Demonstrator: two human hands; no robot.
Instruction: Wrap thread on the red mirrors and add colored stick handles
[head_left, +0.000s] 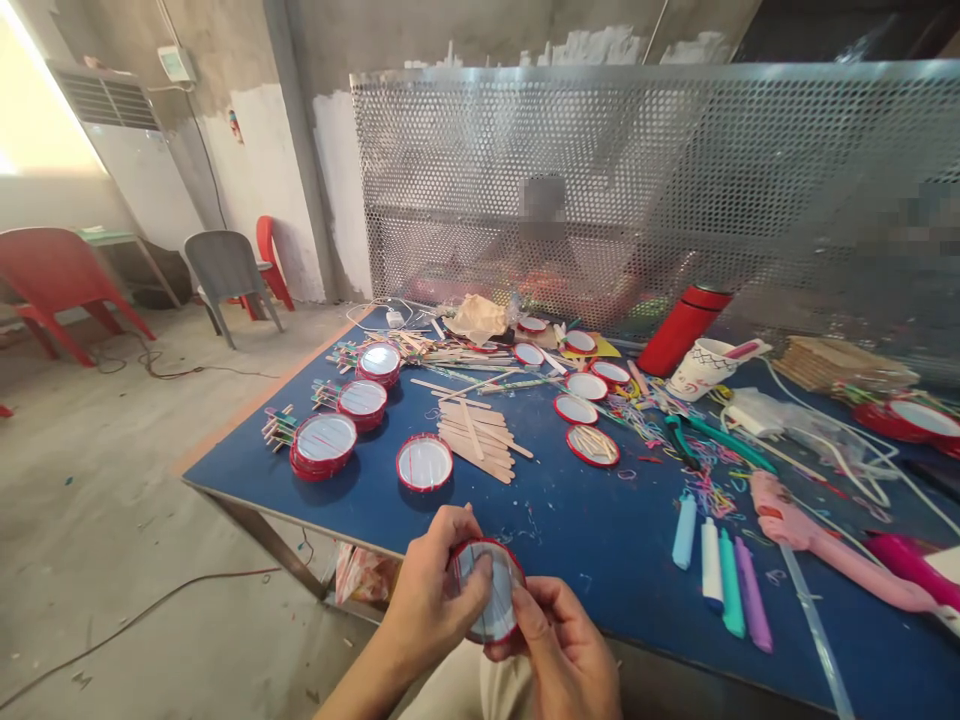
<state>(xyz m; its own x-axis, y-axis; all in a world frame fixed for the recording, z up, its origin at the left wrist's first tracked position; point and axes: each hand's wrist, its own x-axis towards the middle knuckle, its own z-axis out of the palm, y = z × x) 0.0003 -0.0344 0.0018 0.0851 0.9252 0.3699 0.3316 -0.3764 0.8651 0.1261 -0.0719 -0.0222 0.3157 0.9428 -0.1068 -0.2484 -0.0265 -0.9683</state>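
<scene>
My left hand (433,590) and my right hand (559,640) both grip a round red-rimmed disc (491,590) at the table's near edge, with thin thread crossing its pale face. My left thumb lies across that face, and my right fingers pinch its lower rim. Just ahead of my hands, another red-rimmed disc (424,462) lies on the blue table (607,590). Stacked discs (324,445) with coloured sticks beside them stand to the left. Flat wooden craft sticks (474,445) lie in a loose pile farther ahead.
Markers (720,585) and a pink glue gun (825,540) lie at the right, among rubber bands and cables. A red flask (682,330) and a white cup (705,367) stand before a perforated metal screen (600,170), with a person (544,215) behind it.
</scene>
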